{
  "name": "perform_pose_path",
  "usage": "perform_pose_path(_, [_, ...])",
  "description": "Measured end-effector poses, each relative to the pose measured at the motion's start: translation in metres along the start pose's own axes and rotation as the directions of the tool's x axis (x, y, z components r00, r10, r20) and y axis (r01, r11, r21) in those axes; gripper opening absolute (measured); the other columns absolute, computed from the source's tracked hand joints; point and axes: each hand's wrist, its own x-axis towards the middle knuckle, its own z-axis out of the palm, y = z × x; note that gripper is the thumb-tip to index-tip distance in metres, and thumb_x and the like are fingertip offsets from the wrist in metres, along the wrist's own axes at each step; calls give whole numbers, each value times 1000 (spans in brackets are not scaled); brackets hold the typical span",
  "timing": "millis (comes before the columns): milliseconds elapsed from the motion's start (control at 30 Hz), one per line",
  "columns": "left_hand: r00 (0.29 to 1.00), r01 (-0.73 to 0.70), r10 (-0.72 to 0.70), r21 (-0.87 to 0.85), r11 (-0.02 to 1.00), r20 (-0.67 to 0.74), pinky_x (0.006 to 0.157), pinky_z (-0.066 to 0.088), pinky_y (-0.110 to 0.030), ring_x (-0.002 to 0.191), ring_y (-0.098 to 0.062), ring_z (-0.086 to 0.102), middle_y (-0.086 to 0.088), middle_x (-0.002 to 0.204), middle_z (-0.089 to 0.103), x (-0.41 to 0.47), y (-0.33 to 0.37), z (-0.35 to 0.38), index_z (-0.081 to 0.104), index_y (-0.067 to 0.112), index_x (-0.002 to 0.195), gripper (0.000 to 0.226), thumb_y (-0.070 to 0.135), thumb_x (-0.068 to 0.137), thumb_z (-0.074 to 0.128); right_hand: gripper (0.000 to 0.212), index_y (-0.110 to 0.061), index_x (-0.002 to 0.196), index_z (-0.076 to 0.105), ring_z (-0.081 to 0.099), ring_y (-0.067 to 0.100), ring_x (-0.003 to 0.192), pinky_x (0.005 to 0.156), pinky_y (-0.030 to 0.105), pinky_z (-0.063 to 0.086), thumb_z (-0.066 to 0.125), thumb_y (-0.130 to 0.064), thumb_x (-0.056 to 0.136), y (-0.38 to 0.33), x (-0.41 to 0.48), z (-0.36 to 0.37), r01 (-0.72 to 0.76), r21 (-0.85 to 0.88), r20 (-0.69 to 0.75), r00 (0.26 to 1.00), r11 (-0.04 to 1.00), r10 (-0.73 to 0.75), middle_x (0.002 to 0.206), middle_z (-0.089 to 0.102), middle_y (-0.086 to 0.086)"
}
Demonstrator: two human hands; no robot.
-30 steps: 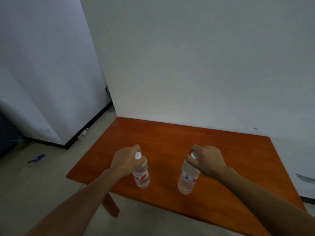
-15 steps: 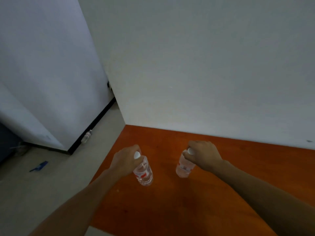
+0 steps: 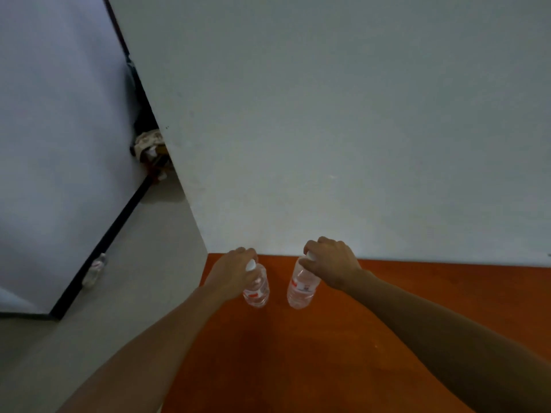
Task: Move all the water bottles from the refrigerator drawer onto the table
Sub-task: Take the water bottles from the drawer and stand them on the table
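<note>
Head view shows your left hand (image 3: 231, 271) and right hand (image 3: 331, 262) each clamped around a cap, lowering the left bottle (image 3: 256, 290) and right bottle (image 3: 301, 289) side by side near the orange table's (image 3: 328, 353) far-left corner, against the white wall (image 3: 328, 129), likely leaving room for more.

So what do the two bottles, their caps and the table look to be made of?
Both bottles, left and right, look like thin clear plastic: the orange top shows through, and each has a printed label. The caps are opaque white, probably plastic. The table has a smooth orange-brown top with a dull sheen, likely varnished wood or laminate; no grain is clear enough to tell.
</note>
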Motion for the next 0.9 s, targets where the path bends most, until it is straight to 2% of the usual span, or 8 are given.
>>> perform_pose_path(133, [998,-59,58,15,998,19,74,38,-25,92,-15,52,-2,105,58,39,-20,3,57,17,109,23,32,91,57,37,-18,122,54,59,23,91,76,33,53,49,-43,95,-17,39,14,-61,27,21,998,998,61,115,56,8])
perform_pose_path(267, [995,-96,96,-8,995,10,77,39,-23,93,-13,49,-3,111,58,66,-32,10,56,17,113,25,31,92,57,36,-18,122,54,59,24,93,78,32,50,50,-41,95,-23,65,25,-96,19,36,995,995,95,117,55,9])
perform_pose_path(433, [993,-118,118,-65,991,0,76,45,-26,88,-14,54,1,103,58,80,-31,15,56,19,109,30,36,87,65,38,-17,125,55,57,25,99,83,33,47,55,-38,93,-24,78,27,-149,94,28,989,984,147,120,54,9])
perform_pose_path(533, [993,-115,116,-62,991,16,73,43,-25,86,-13,56,2,102,58,80,-31,14,56,19,109,34,37,83,69,41,-17,129,52,55,24,103,87,32,44,56,-33,92,-25,79,25,-157,170,40,988,973,152,121,53,9])
perform_pose_path(667, [992,-122,122,34,992,17,79,48,-28,98,-14,55,1,116,55,72,-23,-1,52,20,120,45,40,83,67,50,-18,135,46,55,25,107,92,34,45,62,-31,90,-21,66,21,-185,230,71,982,955,173,126,53,9])
perform_pose_path(767, [984,-159,165,94,983,-69,82,47,-28,106,-16,53,0,121,53,63,-1,-17,52,19,121,37,35,89,61,53,-20,136,44,57,23,108,95,35,47,65,-30,88,-10,39,12,-236,254,65,972,938,227,129,54,8])
perform_pose_path(900, [958,-249,259,93,964,-124,82,49,-30,103,-16,57,-1,119,55,48,55,-24,54,17,120,29,29,93,54,48,-19,135,46,56,25,112,95,38,48,61,-33,91,21,-25,-8,-304,240,68,953,922,297,133,51,8])
